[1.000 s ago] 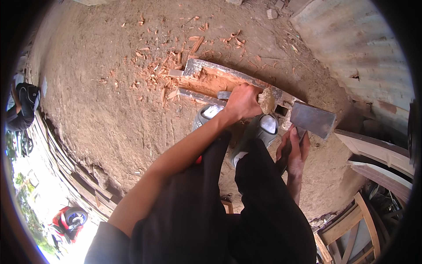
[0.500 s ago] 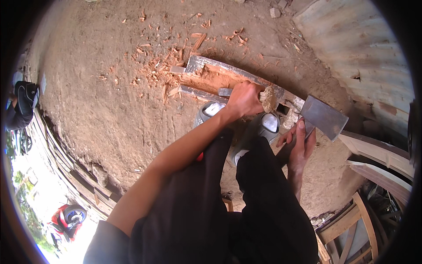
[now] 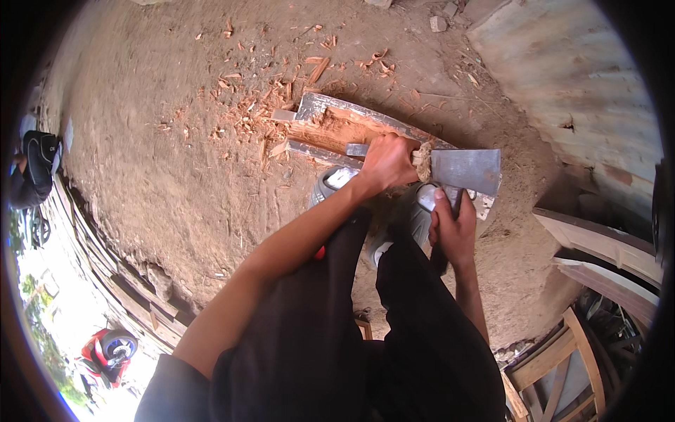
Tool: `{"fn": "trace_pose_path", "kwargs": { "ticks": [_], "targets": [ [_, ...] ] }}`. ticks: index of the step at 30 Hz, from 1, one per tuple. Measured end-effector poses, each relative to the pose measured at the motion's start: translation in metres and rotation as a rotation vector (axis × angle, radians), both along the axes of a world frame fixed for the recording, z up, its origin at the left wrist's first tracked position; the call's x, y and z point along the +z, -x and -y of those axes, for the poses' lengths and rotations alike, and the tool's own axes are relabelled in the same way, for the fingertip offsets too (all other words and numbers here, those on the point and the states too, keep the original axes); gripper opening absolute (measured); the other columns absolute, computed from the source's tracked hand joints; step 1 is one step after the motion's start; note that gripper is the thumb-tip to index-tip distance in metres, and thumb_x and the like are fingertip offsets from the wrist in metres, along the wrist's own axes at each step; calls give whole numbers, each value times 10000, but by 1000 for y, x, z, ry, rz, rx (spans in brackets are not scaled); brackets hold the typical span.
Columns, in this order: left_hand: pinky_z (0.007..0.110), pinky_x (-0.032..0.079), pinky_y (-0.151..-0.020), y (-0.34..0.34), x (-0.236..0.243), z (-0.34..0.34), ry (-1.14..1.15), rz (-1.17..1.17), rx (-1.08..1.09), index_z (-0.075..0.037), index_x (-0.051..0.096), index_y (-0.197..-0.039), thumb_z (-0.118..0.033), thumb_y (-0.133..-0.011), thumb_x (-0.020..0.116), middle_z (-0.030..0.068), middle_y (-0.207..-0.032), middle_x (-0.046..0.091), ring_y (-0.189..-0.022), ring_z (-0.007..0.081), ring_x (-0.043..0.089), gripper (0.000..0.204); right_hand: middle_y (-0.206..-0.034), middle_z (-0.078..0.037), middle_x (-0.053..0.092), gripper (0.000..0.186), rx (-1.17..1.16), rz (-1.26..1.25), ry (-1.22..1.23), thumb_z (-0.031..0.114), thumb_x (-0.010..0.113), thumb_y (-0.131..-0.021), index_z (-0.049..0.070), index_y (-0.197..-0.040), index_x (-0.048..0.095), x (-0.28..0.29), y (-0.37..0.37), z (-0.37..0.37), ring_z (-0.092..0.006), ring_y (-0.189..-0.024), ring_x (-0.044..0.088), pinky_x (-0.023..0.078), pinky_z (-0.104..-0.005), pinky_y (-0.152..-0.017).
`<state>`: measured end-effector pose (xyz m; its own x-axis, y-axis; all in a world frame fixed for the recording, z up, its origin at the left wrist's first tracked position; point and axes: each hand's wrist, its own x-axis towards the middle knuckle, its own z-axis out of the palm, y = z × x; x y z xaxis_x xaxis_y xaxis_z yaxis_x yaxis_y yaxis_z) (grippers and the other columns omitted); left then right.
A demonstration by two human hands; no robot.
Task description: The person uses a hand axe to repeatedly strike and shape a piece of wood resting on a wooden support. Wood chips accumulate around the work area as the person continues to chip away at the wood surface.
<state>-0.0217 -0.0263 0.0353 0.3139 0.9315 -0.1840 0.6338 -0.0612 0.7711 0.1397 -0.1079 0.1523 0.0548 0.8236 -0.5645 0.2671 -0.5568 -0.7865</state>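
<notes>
My left hand (image 3: 390,158) is closed on a chisel, its metal blade (image 3: 355,150) lying in the hollowed channel of a weathered timber piece (image 3: 330,130) with grey, flaking edges. The chisel's frayed pale handle end (image 3: 423,162) sticks out of my fist. Right beside that end is the broad grey metal head (image 3: 465,169) of a mallet, whose dark handle my right hand (image 3: 453,221) grips. Whether head and chisel touch, I cannot tell. My grey shoes (image 3: 337,179) stand against the timber's near side. Reddish wood shavings (image 3: 246,116) lie scattered round its left end.
A corrugated metal sheet (image 3: 548,84) leans at upper right, with wooden panels (image 3: 598,243) and a wooden frame (image 3: 576,352) below. Stacked planks (image 3: 126,271) line the left. At the left edge are a person in dark clothing (image 3: 35,169) and a red motorbike (image 3: 98,355). Small stones (image 3: 439,22) lie behind.
The mallet has swung left from beyond the timber's right end to the chisel's handle end, my right hand moving with it. My left hand has stayed in place.
</notes>
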Motion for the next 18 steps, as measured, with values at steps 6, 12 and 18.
{"fn": "trace_pose_path", "kwargs": {
  "ticks": [6,12,18],
  "targets": [
    [527,571,-743,-3,10,2,21,20,14,-74,759,-887,-214,-707,698,251,-781,709,-775,435,715,236,-622,-36,517,258,-296,-131,-60,282,567,-1078,33,-1032,518,0,-3,3,-123,-432,508,411,-284,-392],
    [505,571,-756,1,1,7,4,-63,-14,-112,763,-1036,-237,-736,722,211,-794,724,-796,409,722,328,-623,-16,456,235,-44,-5,38,265,561,-1086,34,-1075,520,-3,-14,3,-120,-411,467,393,-273,-377],
    [533,568,-751,-6,1,7,-4,-30,-37,-63,752,-889,-185,-704,694,258,-800,715,-797,438,722,230,-648,-27,470,284,-303,-128,-39,311,556,-1086,45,-1000,504,-14,8,11,-128,-420,477,406,-292,-380]
  ]
}}
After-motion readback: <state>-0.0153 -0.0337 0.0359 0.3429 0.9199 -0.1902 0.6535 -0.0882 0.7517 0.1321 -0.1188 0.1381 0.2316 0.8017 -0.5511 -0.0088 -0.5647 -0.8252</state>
